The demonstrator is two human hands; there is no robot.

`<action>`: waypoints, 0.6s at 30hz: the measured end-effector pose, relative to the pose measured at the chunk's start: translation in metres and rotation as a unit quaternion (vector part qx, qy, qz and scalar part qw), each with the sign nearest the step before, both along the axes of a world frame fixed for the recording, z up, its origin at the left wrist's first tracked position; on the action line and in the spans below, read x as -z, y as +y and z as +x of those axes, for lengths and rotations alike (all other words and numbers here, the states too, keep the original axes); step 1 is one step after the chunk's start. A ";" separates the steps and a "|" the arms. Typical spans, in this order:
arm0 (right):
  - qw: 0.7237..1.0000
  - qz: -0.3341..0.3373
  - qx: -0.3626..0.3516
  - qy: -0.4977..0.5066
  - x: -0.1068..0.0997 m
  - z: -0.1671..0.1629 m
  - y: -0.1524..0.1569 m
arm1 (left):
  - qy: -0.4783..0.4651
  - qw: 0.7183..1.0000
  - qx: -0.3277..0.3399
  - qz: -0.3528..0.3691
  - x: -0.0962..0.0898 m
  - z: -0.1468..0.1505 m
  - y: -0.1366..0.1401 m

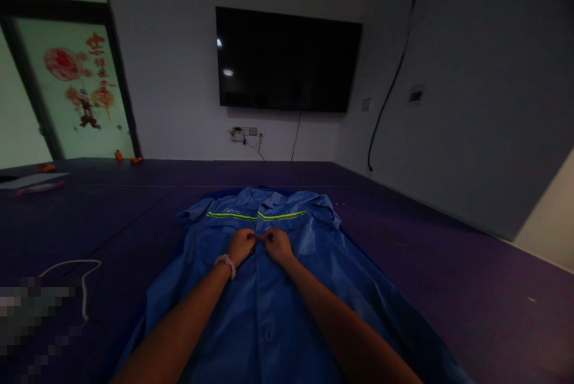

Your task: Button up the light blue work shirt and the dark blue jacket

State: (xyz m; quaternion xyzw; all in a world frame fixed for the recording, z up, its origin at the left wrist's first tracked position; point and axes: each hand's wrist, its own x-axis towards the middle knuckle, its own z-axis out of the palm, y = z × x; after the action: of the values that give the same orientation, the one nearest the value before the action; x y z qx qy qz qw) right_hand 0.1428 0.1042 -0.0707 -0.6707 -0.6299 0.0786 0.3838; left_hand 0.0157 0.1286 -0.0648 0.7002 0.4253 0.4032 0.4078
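A blue work shirt [228, 324] with yellow-green stripes across the chest lies spread out, its collar at the far end. Both hands meet at its front placket, just below the stripes. My left hand [242, 245], with a pink band at the wrist, pinches the shirt's front edge. Close beside it, my right hand [278, 244] pinches the other side of the placket, fingertips nearly touching the left ones. Any button between the fingers is hidden. Nearer to me, a round button [268, 335] shows on the placket.
The shirt lies on a dark purple floor [430, 252]. A white cable [84, 288] curves at the left beside a pixelated patch. A black television [287, 61] hangs on the far wall. A dark cord [394, 79] runs down the right wall. Small orange objects [119, 155] stand by the glass door.
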 end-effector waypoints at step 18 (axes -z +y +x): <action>0.999 0.003 0.034 0.005 -0.004 -0.006 0.000 | 0.008 0.999 -0.009 0.038 -0.003 0.000 0.000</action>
State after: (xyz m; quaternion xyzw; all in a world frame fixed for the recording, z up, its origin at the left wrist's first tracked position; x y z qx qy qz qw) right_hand 0.1369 0.1041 -0.0666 -0.6899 -0.6052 0.0668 0.3916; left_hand 0.0159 0.1283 -0.0618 0.7144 0.4197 0.4169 0.3737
